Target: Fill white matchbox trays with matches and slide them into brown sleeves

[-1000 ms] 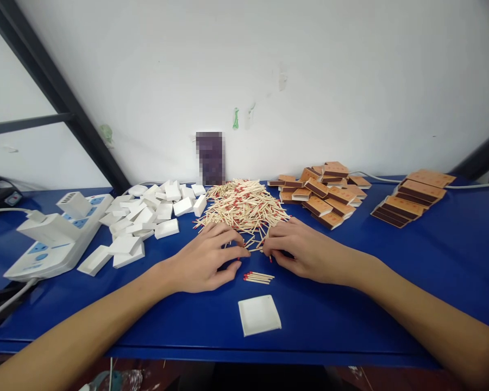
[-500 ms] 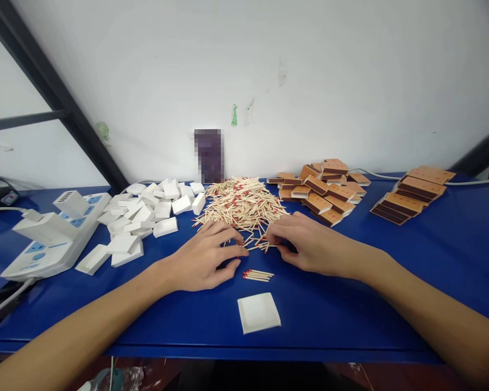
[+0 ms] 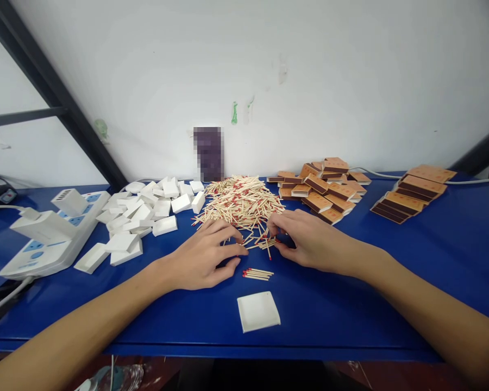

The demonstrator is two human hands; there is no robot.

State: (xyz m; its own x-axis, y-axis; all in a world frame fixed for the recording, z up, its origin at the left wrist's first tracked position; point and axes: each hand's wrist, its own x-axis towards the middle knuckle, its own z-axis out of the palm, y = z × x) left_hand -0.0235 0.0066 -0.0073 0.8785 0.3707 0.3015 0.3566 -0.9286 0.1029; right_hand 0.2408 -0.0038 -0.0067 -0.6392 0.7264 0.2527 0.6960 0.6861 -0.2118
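A heap of red-tipped matchsticks [image 3: 244, 201] lies at the middle back, with loose ones spilling from its front. My left hand [image 3: 209, 255] rests palm down at the heap's left front, fingers spread and thumb apart, holding nothing. At the right front, my right hand [image 3: 305, 239] has its thumb and forefinger pinched at the loose matchsticks; what sits between the fingertips is partly hidden. Several matchsticks in a small row [image 3: 258, 274] lie just in front of the hands, heads to the left. Nearer me is a white matchbox tray [image 3: 258, 312].
White matchbox trays [image 3: 140, 209] are piled at left, beside a power strip [image 3: 61, 239] with plugs in it. Orange-brown matchbox sleeves [image 3: 324, 190] are heaped at the back right, with another stack [image 3: 413, 195] farther right. A white wall [image 3: 330, 98] stands behind the blue table [image 3: 350, 320].
My right hand's fingertips have shifted slightly and drawn closer together among the loose matchsticks. One matchstick there now points toward me. My left hand has stayed in place.
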